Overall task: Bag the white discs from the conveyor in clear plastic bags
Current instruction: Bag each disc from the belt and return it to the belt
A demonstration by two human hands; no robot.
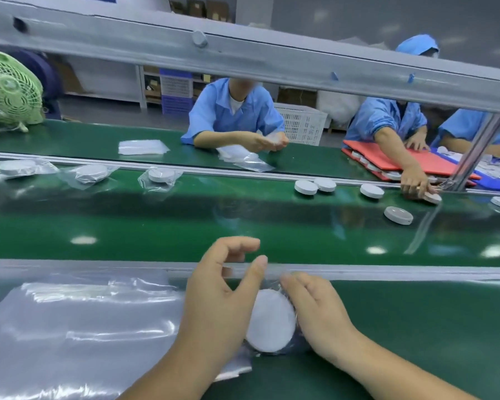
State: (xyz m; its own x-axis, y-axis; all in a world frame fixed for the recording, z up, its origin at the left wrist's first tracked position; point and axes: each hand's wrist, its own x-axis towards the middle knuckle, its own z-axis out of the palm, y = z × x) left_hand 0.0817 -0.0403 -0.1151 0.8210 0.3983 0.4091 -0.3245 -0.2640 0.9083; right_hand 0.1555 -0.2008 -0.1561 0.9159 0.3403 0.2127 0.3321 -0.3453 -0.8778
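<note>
A white disc [272, 321] lies inside a clear plastic bag [237, 362] on the near green ledge, between my two hands. My left hand [223, 290] rests against the disc's left edge, thumb and forefinger curved and apart, gripping nothing that I can make out. My right hand [315, 310] lies with straight fingers against the disc's right side and presses on the bag. Several bare white discs [398, 215] sit on the green conveyor belt [185, 226] at the right. Bagged discs [161, 176] lie along the belt's far edge at the left.
A stack of empty clear bags [78, 321] lies left of my hands. Across the belt sit people in blue coats [234, 114], one with red trays [401, 160]. A green fan [9, 90] stands far left. A metal rail [243, 56] crosses overhead.
</note>
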